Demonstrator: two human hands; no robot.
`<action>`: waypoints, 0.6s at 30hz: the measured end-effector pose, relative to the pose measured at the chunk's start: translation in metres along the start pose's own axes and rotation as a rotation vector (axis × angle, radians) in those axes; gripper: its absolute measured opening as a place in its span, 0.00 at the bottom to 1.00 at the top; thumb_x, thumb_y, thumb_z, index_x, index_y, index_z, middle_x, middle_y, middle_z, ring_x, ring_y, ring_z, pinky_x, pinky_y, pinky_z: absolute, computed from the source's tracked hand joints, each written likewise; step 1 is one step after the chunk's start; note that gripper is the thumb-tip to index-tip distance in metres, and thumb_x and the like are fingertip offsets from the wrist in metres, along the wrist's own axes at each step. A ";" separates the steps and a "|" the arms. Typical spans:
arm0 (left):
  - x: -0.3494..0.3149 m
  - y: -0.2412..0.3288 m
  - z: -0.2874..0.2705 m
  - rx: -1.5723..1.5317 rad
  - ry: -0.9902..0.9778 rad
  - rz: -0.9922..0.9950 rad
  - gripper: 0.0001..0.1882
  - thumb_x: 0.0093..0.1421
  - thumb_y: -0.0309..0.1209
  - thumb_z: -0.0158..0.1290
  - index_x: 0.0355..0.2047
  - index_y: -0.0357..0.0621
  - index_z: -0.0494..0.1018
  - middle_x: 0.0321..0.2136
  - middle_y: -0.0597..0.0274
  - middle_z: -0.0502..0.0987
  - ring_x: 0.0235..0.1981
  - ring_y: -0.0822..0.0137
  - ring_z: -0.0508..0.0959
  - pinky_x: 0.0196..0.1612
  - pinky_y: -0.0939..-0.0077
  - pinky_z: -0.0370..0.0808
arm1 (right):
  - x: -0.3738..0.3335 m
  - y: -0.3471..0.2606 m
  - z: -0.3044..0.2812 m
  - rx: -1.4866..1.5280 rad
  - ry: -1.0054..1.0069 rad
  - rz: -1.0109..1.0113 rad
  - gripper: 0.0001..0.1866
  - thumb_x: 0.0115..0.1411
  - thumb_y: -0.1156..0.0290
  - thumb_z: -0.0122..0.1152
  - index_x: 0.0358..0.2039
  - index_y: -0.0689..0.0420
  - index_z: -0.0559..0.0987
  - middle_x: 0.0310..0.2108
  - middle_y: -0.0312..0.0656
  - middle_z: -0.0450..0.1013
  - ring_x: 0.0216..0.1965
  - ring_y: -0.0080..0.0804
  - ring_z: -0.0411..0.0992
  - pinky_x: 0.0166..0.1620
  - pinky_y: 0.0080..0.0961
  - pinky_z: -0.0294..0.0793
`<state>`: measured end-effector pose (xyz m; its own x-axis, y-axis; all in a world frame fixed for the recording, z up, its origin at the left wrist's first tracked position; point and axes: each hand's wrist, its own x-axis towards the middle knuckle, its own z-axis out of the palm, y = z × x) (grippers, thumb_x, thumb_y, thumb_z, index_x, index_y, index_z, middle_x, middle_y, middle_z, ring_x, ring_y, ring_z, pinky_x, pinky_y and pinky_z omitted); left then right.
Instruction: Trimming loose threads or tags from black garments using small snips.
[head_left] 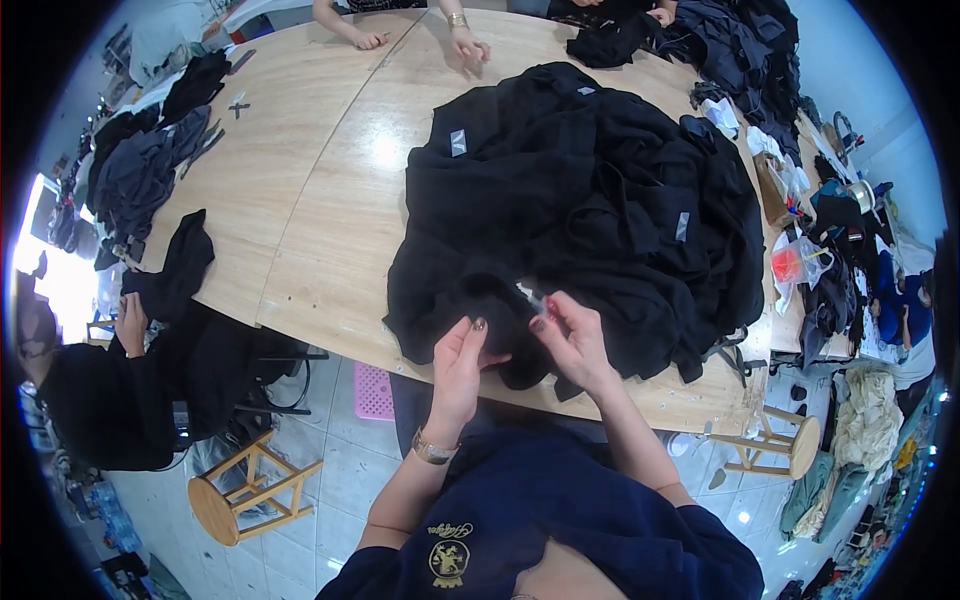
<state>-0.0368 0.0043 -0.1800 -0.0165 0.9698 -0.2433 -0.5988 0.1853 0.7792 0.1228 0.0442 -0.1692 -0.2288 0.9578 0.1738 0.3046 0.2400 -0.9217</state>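
Note:
A large heap of black cloth garments (500, 210) covers the near middle of the wooden table, with small whitish labels (458, 143) on it. At the heap's near edge my left hand (460, 365) pinches a fold of the black cloth between thumb and fingers. Just to its right, my right hand (575, 345) is closed round a small tool with a bright metal tip (527, 291). The tip points up and left over the cloth. Its exact kind is too small and blurred to tell.
Across the pale wooden table (330, 190) are other people's hands (465, 45). A person in black (110, 400) sits at the left with dark cloth. Dark garments (740, 50) pile up at far right. Wooden stools (225, 510) stand below, near a pink perforated mat (374, 390).

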 end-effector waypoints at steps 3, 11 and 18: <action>-0.005 -0.005 -0.013 0.058 0.000 -0.086 0.13 0.64 0.31 0.43 0.40 0.34 0.71 0.34 0.65 0.76 0.36 0.77 0.75 0.43 0.79 0.72 | 0.005 0.027 0.004 0.141 0.066 0.132 0.15 0.54 0.65 0.62 0.26 0.61 0.66 0.18 0.37 0.61 0.19 0.25 0.57 0.25 0.21 0.60; -0.010 -0.005 -0.030 0.211 0.234 0.140 0.15 0.58 0.29 0.49 0.42 0.29 0.70 0.39 0.60 0.74 0.43 0.72 0.71 0.50 0.79 0.65 | 0.031 0.051 0.032 -0.085 -0.033 -0.036 0.16 0.50 0.75 0.62 0.34 0.61 0.64 0.27 0.40 0.64 0.28 0.32 0.65 0.34 0.24 0.66; 0.020 0.047 -0.081 -0.025 0.143 0.113 0.08 0.55 0.30 0.47 0.27 0.38 0.72 0.26 0.66 0.73 0.30 0.76 0.72 0.37 0.83 0.67 | 0.047 0.020 -0.004 0.849 -0.224 0.293 0.14 0.54 0.76 0.59 0.25 0.49 0.60 0.22 0.23 0.60 0.26 0.09 0.58 0.30 0.11 0.53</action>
<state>-0.1298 0.0194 -0.1947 -0.1972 0.9515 -0.2359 -0.6063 0.0707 0.7921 0.1219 0.0943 -0.1786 -0.4502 0.8878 -0.0959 -0.3805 -0.2879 -0.8788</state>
